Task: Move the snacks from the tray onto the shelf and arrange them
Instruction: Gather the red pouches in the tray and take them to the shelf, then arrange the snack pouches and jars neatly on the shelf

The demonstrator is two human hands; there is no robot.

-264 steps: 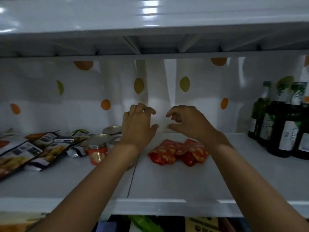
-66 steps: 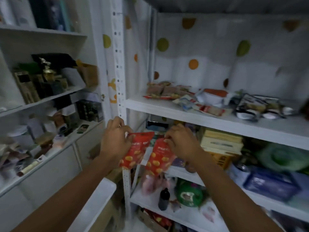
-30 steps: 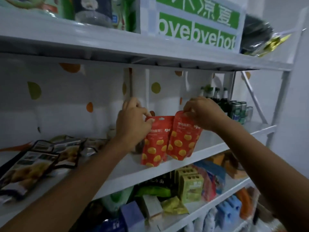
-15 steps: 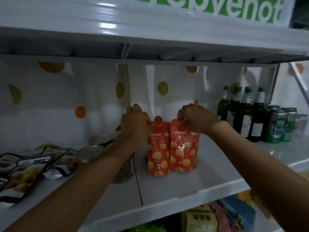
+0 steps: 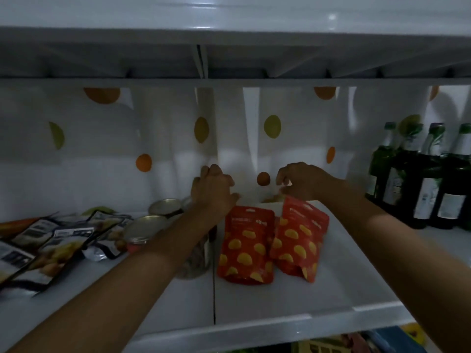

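Observation:
Two red snack pouches with yellow chip prints stand side by side on the white shelf [image 5: 280, 309]. The left pouch [image 5: 246, 247] stands upright and nothing holds it. My left hand [image 5: 212, 192] hovers just above and left of its top, fingers loosely curled and empty. The right pouch [image 5: 299, 238] leans a little to the right. My right hand [image 5: 302, 180] is at that pouch's top edge, and its fingertips pinch the top corner. No tray is in view.
Metal-lidded jars [image 5: 145, 231] stand left of the pouches, partly behind my left forearm. Dark flat snack bags [image 5: 48, 248] lie at the far left. Green bottles [image 5: 430, 184] stand at the right. A spotted curtain [image 5: 272, 126] backs the shelf, and another shelf runs overhead.
Both pouches have come down to stand on the shelf. My left hand has let go of the left pouch and lifted off it. The view has come closer.

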